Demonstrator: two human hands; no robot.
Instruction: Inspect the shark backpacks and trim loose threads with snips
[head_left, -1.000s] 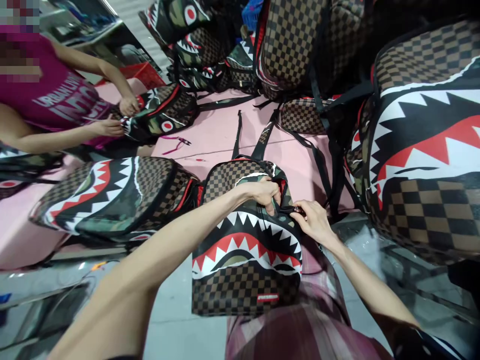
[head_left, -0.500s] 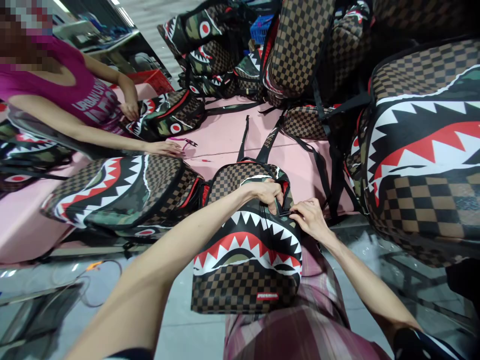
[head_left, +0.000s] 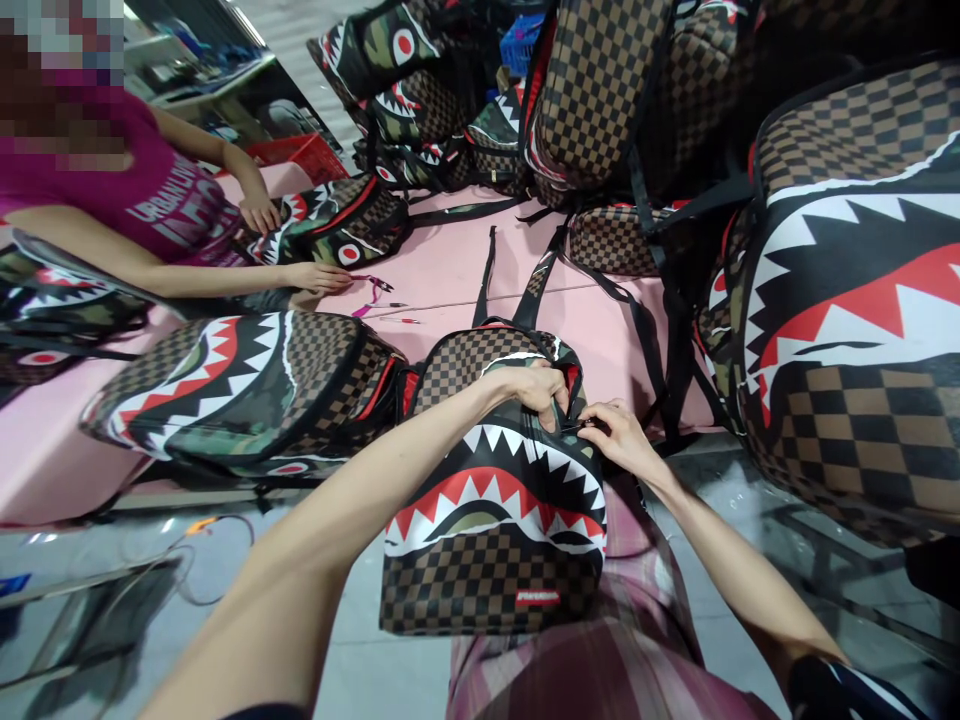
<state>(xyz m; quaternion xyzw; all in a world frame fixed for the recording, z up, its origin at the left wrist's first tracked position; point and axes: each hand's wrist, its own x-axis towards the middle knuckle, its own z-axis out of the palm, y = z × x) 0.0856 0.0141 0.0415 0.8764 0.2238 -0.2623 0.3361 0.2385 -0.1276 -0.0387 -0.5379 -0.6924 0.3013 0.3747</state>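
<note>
In front of me a checkered backpack (head_left: pixel 487 580) with a printed shark mouth leans on the table edge, over my lap. My left hand (head_left: pixel 541 392) is closed on the backpack's upper front, gripping the fabric beside a partly opened zipper (head_left: pixel 574 385) with red lining showing. At the right side of that opening, my right hand (head_left: pixel 616 436) pinches a small dark piece at the zipper's edge; the fingertips partly cover it, so its exact kind does not show. Both hands are close together, with a small gap between them.
A second checkered backpack (head_left: pixel 225 385) lies to the left, and a large one (head_left: pixel 862 400) stands at the right. More backpacks (head_left: pixel 600 100) are piled at the back of the pink table (head_left: pixel 450 275). Across it sits a co-worker, one hand (head_left: pixel 319 280) near pink-handled snips (head_left: pixel 375 285).
My hands stay at the same spot on the zipper with almost no shift. The co-worker's nearer hand has drawn slightly left, away from the snips. The view has tilted a little.
</note>
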